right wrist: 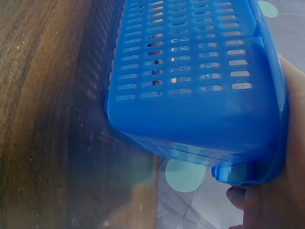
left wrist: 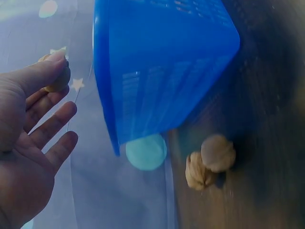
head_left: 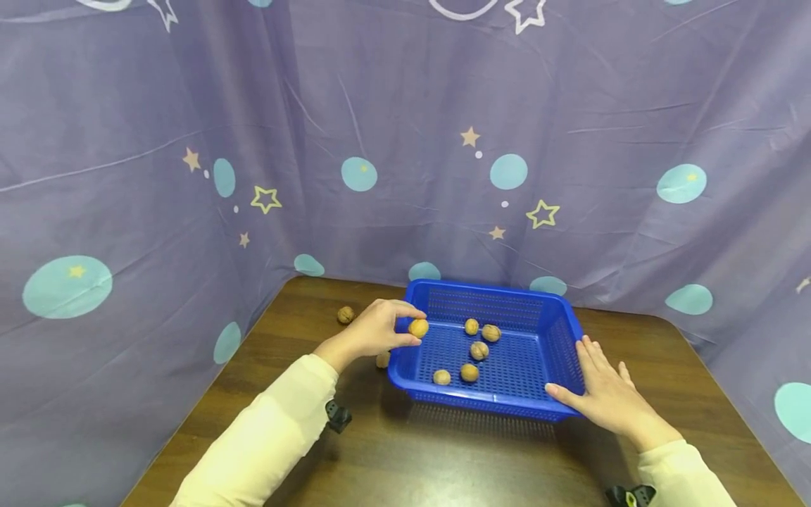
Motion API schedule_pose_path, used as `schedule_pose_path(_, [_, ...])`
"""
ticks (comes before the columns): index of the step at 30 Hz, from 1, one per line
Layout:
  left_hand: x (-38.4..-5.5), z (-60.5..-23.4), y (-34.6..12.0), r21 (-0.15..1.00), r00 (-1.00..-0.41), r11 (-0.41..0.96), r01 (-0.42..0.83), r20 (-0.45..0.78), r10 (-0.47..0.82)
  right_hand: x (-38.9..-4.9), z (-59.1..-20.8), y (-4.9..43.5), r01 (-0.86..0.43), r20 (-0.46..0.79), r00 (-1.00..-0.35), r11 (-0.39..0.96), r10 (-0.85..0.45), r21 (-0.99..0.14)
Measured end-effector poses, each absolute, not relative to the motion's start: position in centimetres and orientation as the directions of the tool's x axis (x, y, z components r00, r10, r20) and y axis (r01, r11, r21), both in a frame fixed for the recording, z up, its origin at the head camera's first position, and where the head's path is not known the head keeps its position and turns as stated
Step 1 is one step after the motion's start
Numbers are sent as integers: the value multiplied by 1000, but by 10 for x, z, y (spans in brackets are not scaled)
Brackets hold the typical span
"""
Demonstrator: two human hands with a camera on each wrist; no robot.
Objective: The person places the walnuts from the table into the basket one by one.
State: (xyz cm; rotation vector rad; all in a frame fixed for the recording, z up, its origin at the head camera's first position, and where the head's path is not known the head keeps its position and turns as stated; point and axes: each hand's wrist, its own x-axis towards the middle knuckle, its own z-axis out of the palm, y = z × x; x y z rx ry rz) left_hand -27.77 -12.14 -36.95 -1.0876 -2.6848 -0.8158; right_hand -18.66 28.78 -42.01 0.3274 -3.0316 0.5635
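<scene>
A walnut is pinched between the thumb and fingertips of my left hand, at the left rim of a blue plastic basket. In the left wrist view, the walnut sits under the thumb while the other fingers stay loosely spread. Several walnuts lie apart on the basket's floor. My right hand rests against the basket's front right corner, its fingers extended along the right side and its thumb on the front rim. The right wrist view shows the perforated basket wall beside that hand.
On the brown wooden table, one walnut lies behind my left hand and another walnut lies beside the basket, partly hidden by that hand. A purple patterned curtain hangs along the table's back and sides.
</scene>
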Motion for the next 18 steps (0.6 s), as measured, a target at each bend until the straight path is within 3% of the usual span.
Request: schedule_pose_path(18, [-287,-387,-65,453,-745,617,644,190,639,-186,-422,287,-214,84,-977,912,-197,-350])
